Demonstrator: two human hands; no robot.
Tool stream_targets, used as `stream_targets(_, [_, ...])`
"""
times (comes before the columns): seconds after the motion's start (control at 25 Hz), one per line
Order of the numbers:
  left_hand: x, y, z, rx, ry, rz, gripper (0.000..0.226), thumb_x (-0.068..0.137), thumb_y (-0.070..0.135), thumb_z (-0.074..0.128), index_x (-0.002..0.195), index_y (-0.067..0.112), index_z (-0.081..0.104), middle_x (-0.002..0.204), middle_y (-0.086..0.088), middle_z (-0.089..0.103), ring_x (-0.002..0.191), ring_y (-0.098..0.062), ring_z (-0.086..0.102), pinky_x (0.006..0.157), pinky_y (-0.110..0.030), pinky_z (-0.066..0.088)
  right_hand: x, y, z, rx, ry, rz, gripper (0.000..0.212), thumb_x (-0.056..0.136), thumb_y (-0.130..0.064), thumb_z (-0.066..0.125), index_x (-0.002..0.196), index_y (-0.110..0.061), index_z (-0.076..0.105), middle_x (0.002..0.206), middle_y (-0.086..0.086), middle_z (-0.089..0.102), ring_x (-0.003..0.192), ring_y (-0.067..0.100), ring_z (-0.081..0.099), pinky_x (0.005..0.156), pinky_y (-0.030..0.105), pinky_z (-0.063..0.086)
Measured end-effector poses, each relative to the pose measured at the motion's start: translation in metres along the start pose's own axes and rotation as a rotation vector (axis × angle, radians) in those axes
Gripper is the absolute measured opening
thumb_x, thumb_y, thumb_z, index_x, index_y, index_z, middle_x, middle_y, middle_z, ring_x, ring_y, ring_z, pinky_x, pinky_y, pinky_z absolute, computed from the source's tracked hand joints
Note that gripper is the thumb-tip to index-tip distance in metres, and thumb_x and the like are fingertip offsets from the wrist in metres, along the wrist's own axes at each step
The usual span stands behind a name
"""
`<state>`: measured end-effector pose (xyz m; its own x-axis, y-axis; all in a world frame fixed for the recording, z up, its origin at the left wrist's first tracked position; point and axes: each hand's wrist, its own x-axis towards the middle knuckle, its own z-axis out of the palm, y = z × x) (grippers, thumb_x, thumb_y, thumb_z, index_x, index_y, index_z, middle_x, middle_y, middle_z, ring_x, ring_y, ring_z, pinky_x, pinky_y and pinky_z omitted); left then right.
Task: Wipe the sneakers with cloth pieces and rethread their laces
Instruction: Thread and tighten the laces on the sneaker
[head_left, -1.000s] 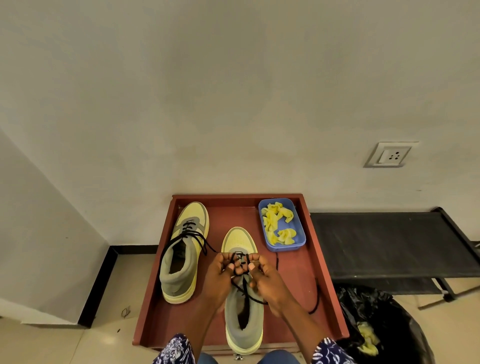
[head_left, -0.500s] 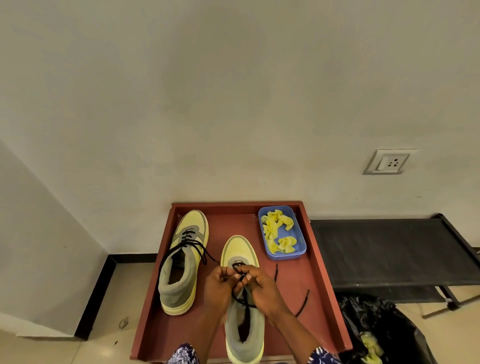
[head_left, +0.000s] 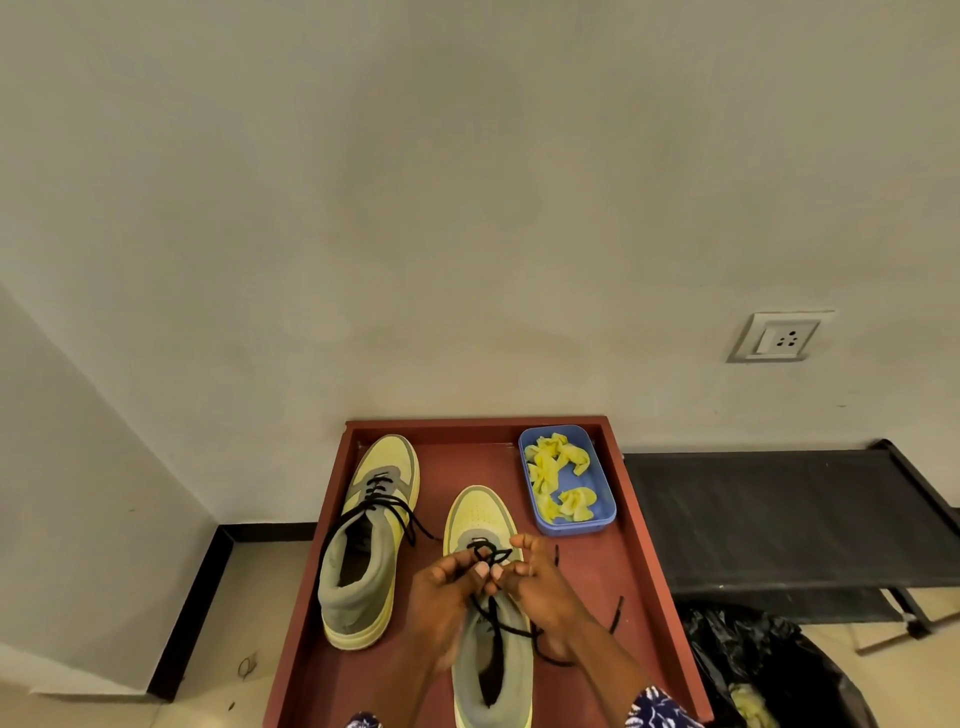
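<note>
Two yellow and grey sneakers stand toe-away on a red-brown tray. The left sneaker carries a black lace through its eyelets, ends hanging loose. Over the right sneaker, my left hand and my right hand meet at the tongue, each pinching the black lace near the lower eyelets. The lace's free ends trail across the shoe and onto the tray at the right. A blue tub of yellow cloth pieces sits at the tray's far right corner.
A wall rises directly behind the tray, with a socket plate at the right. A black low bench stands right of the tray. A black rubbish bag holding yellow scraps sits below it.
The view has tilted so the tray sits lower in the frame. Both hands stay on the right sneaker's lace, working it at the eyelets; the loose lace end on the right has shifted.
</note>
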<state>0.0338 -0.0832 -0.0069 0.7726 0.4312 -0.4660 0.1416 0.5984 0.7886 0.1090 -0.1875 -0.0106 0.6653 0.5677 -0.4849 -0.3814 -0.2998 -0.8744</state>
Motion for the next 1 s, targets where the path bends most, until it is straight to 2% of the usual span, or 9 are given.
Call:
stream_targets(0.08, [0.001,0.001,0.000,0.060,-0.006,0.021,0.013,0.082,-0.010,0.056,0.092,-0.006,0.064,0.072,-0.015,0.067,0.059,-0.018,0.061,0.061,-0.025,0.056,0.002,-0.002,0.000,0.016,-0.034,0.006,0.034,0.090,-0.007,0.056,0.119,-0.019,0.041,0.083,0.009,0.061,0.072,0.012,0.062,0.064,0.017,0.050])
stream_targets(0.2, [0.003,0.003,0.000,0.163,-0.012,0.062,0.007,0.082,-0.004,0.062,0.084,0.000,0.067,0.073,-0.016,0.066,0.063,-0.020,0.059,0.063,-0.027,0.053,0.000,-0.004,0.002,-0.001,-0.039,-0.044,0.019,0.090,-0.004,0.055,0.106,-0.015,0.054,0.077,0.005,0.064,0.067,0.009,0.062,0.066,0.017,0.051])
stream_targets(0.36, [0.007,0.001,0.003,0.222,0.104,0.116,0.010,0.084,0.003,0.062,0.076,0.000,0.066,0.069,-0.017,0.065,0.062,-0.020,0.058,0.063,-0.030,0.049,0.002,0.002,0.007,-0.066,0.047,-0.082,0.005,0.090,-0.008,0.056,0.095,-0.010,0.056,0.083,0.007,0.066,0.069,0.006,0.062,0.065,0.016,0.049])
stream_targets(0.48, [0.012,-0.004,0.004,0.224,0.210,0.097,0.013,0.085,0.005,0.061,0.075,-0.002,0.063,0.065,-0.017,0.058,0.062,-0.022,0.051,0.061,-0.031,0.045,-0.002,0.006,0.008,-0.081,0.082,-0.109,0.002,0.091,-0.008,0.055,0.089,-0.010,0.056,0.076,0.002,0.061,0.053,-0.005,0.054,0.052,0.010,0.042])
stream_targets(0.56, [0.014,-0.006,0.003,0.217,0.248,0.072,0.012,0.085,0.004,0.061,0.076,-0.003,0.061,0.065,-0.016,0.057,0.061,-0.022,0.050,0.059,-0.031,0.045,-0.006,0.007,0.007,-0.093,0.070,-0.137,0.006,0.091,-0.008,0.055,0.086,-0.010,0.055,0.066,-0.004,0.054,0.042,-0.004,0.045,0.045,0.009,0.034])
stream_targets(0.68, [0.014,-0.007,0.004,0.288,0.296,0.097,0.011,0.082,0.004,0.066,0.080,0.001,0.056,0.068,-0.012,0.059,0.059,-0.019,0.054,0.056,-0.027,0.048,-0.008,0.009,0.004,-0.075,0.071,-0.159,0.007,0.090,-0.007,0.056,0.085,-0.011,0.057,0.058,-0.006,0.050,0.046,0.002,0.039,0.045,0.014,0.033])
stream_targets(0.8, [0.019,-0.006,0.002,0.555,0.360,0.173,0.020,0.078,0.011,0.071,0.073,0.015,0.051,0.066,-0.003,0.058,0.057,-0.015,0.055,0.056,-0.027,0.046,-0.006,0.012,0.002,-0.068,0.082,-0.168,0.005,0.090,-0.006,0.056,0.088,-0.010,0.058,0.060,-0.005,0.053,0.052,0.007,0.039,0.049,0.017,0.034])
stream_targets(0.92, [0.023,-0.004,0.002,0.764,0.299,0.200,0.015,0.080,0.023,0.069,0.068,0.016,0.063,0.065,-0.003,0.068,0.058,-0.015,0.061,0.061,-0.028,0.047,-0.005,0.011,0.001,-0.089,0.083,-0.182,0.006,0.091,-0.007,0.053,0.093,-0.009,0.059,0.070,0.001,0.057,0.060,0.011,0.042,0.056,0.024,0.038])
stream_targets(1.0, [0.022,-0.002,0.001,0.857,0.221,0.201,0.024,0.085,0.027,0.063,0.067,0.011,0.067,0.062,-0.004,0.067,0.055,-0.012,0.057,0.057,-0.025,0.042,-0.004,0.009,0.000,-0.125,0.104,-0.195,0.009,0.091,-0.008,0.053,0.090,-0.014,0.059,0.076,0.003,0.059,0.066,0.011,0.048,0.063,0.024,0.041])
